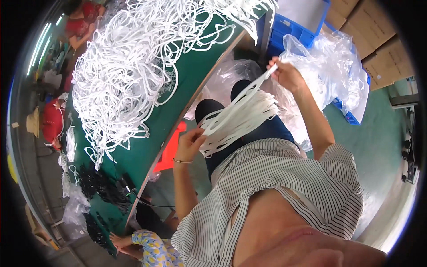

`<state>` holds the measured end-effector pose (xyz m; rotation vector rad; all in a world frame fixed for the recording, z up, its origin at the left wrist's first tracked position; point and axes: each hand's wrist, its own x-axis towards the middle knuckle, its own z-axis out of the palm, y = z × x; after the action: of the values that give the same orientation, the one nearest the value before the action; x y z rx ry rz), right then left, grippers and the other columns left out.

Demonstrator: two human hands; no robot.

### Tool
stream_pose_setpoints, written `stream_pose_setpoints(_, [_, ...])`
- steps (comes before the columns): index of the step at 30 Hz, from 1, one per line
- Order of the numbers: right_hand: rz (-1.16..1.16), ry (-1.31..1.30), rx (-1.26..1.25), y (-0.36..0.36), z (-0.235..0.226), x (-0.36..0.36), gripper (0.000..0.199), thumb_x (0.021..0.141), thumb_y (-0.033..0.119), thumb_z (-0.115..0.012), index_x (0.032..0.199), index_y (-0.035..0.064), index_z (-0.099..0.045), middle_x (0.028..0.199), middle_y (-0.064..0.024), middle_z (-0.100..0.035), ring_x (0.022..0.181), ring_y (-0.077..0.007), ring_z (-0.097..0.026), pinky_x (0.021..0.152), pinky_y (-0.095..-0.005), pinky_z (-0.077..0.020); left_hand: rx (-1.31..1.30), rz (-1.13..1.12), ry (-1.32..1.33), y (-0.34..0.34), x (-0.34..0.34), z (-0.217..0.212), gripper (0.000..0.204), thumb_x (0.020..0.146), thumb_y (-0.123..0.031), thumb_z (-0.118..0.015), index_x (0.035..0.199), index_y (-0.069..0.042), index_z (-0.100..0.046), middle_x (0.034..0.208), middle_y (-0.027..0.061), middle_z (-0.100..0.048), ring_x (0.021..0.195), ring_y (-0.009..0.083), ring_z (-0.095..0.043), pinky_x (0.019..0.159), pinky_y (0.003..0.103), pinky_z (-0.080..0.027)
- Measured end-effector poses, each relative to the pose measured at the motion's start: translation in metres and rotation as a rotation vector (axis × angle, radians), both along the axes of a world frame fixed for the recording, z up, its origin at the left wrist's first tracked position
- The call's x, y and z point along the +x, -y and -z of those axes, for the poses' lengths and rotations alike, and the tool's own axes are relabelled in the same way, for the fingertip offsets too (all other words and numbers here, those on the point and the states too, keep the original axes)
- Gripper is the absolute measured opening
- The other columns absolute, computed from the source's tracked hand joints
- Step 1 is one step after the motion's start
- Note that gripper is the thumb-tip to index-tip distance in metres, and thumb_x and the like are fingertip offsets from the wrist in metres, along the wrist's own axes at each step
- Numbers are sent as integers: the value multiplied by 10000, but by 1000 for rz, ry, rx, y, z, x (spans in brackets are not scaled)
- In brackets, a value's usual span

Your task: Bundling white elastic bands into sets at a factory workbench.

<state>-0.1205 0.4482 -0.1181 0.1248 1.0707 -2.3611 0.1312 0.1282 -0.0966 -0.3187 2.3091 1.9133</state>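
White flexible loops, like thin straps or cords, lie in a neat layered bundle (pixel 242 120) across my lap. One white loop (pixel 249 91) is stretched over the bundle between my hands. My right hand (pixel 287 74) pinches its far end, up and to the right. At its near end, beside the bundle's left edge, my left hand (pixel 191 143) has its fingers closed on the white strands. Whether those fingers also grip part of the bundle is hidden. A large tangled heap of similar white loops (pixel 120 75) covers the table to my left.
The green table (pixel 153 129) has a wooden edge near my knees. Black strips (pixel 106 189) lie farther down it, near a co-worker's hands (pixel 120 242). At right are clear plastic bags (pixel 342 71), blue crates (pixel 296 31) and cardboard boxes (pixel 389 64). A red-orange piece (pixel 171 149) shows beside the table.
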Motion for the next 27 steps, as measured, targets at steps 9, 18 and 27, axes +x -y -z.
stream_pose_setpoints(9, [-19,-112,818,-58,142,27,255,776,93,-566,1025,42,-549,852,-60,-589,736,-179,-571,672,-290,-471,-398,-92,-1,42,16,86,294,731,-96,-629,1000,6,-568,793,77,-580,723,133,-538,678,247,-440])
stream_pose_setpoints(18, [621,-1395,1097,92,-45,-164,250,726,150,-613,952,46,-595,936,-164,-583,854,-301,-574,759,-372,-456,-791,-208,-251,44,14,96,285,757,-151,-585,984,22,-571,864,186,-595,813,273,-591,714,316,-457])
stream_pose_setpoints(27, [157,-780,967,104,-72,-227,516,672,278,-697,1100,27,-558,947,-133,-610,818,-197,-581,713,-311,-459,-630,-28,-395,-24,-32,31,163,733,-57,-566,888,-8,-581,797,136,-586,699,263,-580,609,316,-464])
